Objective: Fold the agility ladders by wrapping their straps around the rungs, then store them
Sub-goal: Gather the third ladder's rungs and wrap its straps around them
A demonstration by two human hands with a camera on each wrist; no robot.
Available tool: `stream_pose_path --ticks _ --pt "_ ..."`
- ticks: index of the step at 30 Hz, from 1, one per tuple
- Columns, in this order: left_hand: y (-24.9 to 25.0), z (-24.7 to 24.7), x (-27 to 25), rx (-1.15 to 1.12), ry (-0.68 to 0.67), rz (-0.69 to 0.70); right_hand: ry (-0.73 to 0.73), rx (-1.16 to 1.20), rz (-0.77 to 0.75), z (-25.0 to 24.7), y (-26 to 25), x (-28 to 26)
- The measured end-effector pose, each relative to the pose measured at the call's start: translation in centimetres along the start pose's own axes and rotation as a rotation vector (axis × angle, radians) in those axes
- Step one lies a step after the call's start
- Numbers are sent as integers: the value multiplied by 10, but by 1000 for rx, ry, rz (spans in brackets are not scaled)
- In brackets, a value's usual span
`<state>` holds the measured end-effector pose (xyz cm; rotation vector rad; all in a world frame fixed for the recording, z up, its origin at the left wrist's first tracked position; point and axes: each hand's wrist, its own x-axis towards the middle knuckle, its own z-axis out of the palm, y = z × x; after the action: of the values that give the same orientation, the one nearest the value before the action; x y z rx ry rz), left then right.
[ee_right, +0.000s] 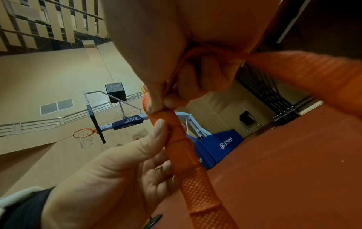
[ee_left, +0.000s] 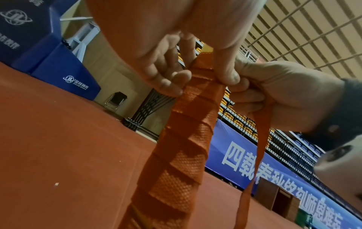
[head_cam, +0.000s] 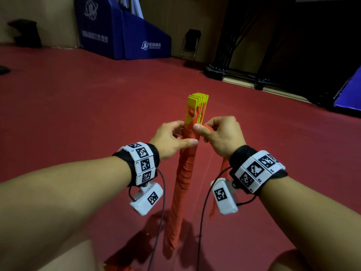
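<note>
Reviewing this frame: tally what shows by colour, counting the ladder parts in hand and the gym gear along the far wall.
Yellow: 1 stack of rungs
Orange: 1 wrapped bundle, 1 loose strap tail running from the right hand
Blue: 1 padded hoop base, 1 mat
Black: 1 folding chair
Total: 6. The left hand steadies the bundle.

Open red floor (head_cam: 78, 114) all round — folding chair (head_cam: 190, 44) far off.

Indoor sports hall, red court floor (head_cam: 78, 114), basketball hoop (ee_right: 83, 135) (blue padded base), tiered seating (ee_left: 235, 114)
</note>
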<state>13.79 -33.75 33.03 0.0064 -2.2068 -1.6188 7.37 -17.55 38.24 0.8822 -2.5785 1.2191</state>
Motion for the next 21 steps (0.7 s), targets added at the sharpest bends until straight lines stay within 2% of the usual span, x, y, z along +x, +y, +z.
stream_pose_path --ticks 10,21 --pt "-1 5 -2 42 64 4 -99 83 -27 5 -1 -2" --pt "-1 9 -1 149 99 -13 -61 170 -21 5 -8 -3"
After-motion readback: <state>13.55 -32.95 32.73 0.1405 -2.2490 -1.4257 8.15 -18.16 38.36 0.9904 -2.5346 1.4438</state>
